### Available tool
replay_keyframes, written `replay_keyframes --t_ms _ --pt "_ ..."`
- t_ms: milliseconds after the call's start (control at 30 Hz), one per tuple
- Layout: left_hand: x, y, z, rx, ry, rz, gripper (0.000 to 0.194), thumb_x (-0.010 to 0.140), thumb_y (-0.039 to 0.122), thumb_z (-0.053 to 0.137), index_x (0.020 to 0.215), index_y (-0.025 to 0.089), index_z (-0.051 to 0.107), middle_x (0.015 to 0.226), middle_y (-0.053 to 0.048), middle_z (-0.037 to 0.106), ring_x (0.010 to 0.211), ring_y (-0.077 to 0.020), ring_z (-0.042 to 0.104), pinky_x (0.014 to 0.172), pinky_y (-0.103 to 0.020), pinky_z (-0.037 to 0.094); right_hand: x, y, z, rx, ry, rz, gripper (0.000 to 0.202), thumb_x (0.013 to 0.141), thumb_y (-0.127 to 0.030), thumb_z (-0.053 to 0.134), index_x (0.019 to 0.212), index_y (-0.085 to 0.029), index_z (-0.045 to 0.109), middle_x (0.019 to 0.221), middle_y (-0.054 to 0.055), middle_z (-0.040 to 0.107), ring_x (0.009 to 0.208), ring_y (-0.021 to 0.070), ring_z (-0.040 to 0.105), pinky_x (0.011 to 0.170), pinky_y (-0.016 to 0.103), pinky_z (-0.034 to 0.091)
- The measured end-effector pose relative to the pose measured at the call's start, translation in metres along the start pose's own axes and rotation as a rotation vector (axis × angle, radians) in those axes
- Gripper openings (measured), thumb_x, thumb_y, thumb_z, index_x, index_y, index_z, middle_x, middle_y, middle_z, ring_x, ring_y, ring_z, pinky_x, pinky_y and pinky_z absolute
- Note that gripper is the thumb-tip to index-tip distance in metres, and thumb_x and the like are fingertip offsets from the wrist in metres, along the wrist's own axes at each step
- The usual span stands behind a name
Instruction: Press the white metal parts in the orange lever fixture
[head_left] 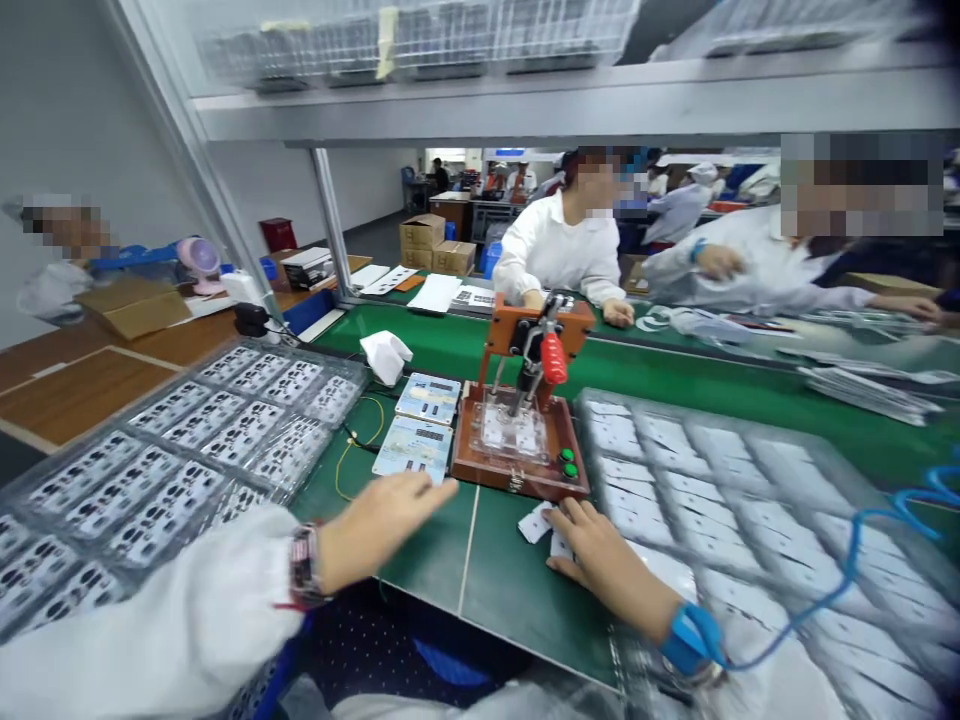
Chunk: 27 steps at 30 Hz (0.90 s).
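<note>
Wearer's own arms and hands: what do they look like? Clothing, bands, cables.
Both hands bare, no gloves. Left hand: loose white sleeve, dark patterned wristband, thin red cord beside it. Right hand: blue wrist strap with a blue cable, coiled farther out; white right sleeve, blurred. No readable markings.

Left hand (394, 520) bare, fingers extended, just in front of the lower of two flat pale-blue boxes with dark displays (409, 450); contact unclear. Right hand (592, 540) on small flat white pieces (534, 522) on the green table (506, 585); grip unclear. Brown-based press with red lever handle (517, 480) stands between clear plastic trays: left (356, 385) with black-marked white parts, right (639, 435) with plain white ones, blurred.
</note>
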<state>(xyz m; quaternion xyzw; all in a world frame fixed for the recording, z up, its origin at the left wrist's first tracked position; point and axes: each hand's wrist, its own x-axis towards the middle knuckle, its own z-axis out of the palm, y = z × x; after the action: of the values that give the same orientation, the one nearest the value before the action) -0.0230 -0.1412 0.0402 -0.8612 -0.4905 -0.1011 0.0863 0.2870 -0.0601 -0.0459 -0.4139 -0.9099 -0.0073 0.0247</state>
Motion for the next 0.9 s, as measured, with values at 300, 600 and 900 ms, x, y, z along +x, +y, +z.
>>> replay_keyframes --t_ms 300,600,900 --pt "0.064 0.076 0.117 0.073 -0.045 0.119 0.036 0.093 0.008 0.040 0.129 0.007 0.046 0.124 -0.020 0.057 0.112 -0.0284 0.056 0.091 -0.043 0.046 -0.005 -0.017 -0.038 0.099 -0.254 -0.006 0.046 0.075 -0.009 0.063 0.119 -0.021 0.057 0.123 0.014 0.050 0.112 0.0316 0.047 0.090 0.045 0.044" --pt "0.035 0.082 0.112 -0.461 -0.113 -0.092 0.069 0.090 0.030 0.052 0.147 0.011 0.016 0.154 -0.017 0.017 0.143 -0.0278 0.006 0.112 -0.052 0.022 -0.002 -0.023 -0.042 0.110 -0.297 0.025 0.035 0.082 -0.008 0.054 0.116 -0.016 0.059 0.136 0.012 0.047 0.120 0.0309 0.044 0.097 0.046 0.042" --pt "0.020 0.085 0.125 -0.247 -0.077 -0.114 0.055 0.091 0.019 0.044 0.144 0.015 0.029 0.151 -0.012 0.027 0.140 -0.0258 0.022 0.109 -0.049 0.030 -0.004 -0.040 -0.024 0.036 -0.193 0.003 0.040 0.085 -0.027 0.059 0.123 -0.016 0.055 0.132 0.016 0.050 0.121 0.0352 0.045 0.098 0.052 0.041"
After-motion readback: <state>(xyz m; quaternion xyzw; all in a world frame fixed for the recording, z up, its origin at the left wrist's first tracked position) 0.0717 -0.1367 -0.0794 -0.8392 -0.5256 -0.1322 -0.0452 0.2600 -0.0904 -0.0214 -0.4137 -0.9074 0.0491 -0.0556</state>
